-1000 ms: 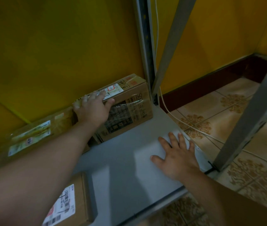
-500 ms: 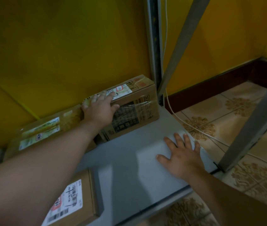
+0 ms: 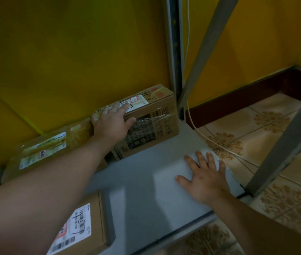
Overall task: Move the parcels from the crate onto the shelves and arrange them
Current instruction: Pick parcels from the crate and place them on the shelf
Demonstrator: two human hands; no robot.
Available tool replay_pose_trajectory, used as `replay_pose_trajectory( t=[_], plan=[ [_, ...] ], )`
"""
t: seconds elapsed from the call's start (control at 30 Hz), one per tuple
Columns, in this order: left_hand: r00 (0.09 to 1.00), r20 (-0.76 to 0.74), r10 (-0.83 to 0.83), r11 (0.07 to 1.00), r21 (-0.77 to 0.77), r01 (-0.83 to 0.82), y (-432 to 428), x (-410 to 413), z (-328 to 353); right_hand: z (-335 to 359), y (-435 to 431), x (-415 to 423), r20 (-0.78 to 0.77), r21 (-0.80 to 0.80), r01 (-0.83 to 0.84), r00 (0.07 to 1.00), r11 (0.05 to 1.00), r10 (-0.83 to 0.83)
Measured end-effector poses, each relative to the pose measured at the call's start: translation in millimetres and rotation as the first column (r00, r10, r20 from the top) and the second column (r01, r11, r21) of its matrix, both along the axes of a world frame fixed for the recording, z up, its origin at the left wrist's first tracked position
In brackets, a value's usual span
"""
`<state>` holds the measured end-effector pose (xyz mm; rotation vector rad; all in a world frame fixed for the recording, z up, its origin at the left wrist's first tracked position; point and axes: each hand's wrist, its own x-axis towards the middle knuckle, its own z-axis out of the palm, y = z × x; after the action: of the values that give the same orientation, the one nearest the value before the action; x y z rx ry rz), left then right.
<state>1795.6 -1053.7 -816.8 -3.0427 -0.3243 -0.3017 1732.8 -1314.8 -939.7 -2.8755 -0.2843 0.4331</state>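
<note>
Cardboard, brown and bound in clear tape, the parcel (image 3: 151,124) stands at the back of the grey shelf (image 3: 142,190) against the yellow wall (image 3: 72,52). The left grip (image 3: 112,124) lies over its top front edge at the left end, with fingers laid fairly straight across the top beside the white label and the thumb spread onto the front face, not curled round it. Just left of that grip a flatter taped parcel (image 3: 54,150) lies along the wall; whether the two touch I cannot tell. Nearer than the grip, beside the left forearm, a third parcel (image 3: 83,230) with a barcode label lies on the shelf. The right grip (image 3: 204,177) rests flat on the bare shelf near its right edge, fingers spread, holding nothing. Beyond it a white cable (image 3: 219,146) runs over the tiled floor (image 3: 256,129).
</note>
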Motion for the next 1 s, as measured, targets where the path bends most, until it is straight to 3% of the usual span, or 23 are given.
replay_pose_trajectory(
  t=[0.23,0.5,0.7,0.83,1.0],
  plan=[
    [1.0,-0.021,-0.001,1.0,0.028,0.002,-3.6,-1.2,0.8,-2.3,0.0,1.2,-0.006,0.014,0.004,1.0,1.0,-0.004],
    [0.983,-0.117,-0.139,0.985,-0.117,0.126,3.2,-14.2,14.6,-0.6,0.4,0.4,-0.009,0.002,0.003,1.0,1.0,-0.003],
    [0.985,-0.078,-0.155,0.969,-0.207,0.137,1.1,-29.6,16.9,6.1,-0.8,-0.1,-0.055,-0.025,-0.016,0.998,1.0,0.015],
    [0.972,-0.166,-0.165,0.962,-0.244,0.122,-8.2,-49.9,24.8,38.3,-7.3,-10.7,-0.178,-0.021,-0.043,0.983,0.999,0.039],
    [0.945,-0.282,-0.166,0.949,-0.305,0.076,-31.0,-70.9,51.8,115.3,-14.3,-37.5,-0.207,0.035,-0.029,0.978,0.999,0.036]
  ],
)
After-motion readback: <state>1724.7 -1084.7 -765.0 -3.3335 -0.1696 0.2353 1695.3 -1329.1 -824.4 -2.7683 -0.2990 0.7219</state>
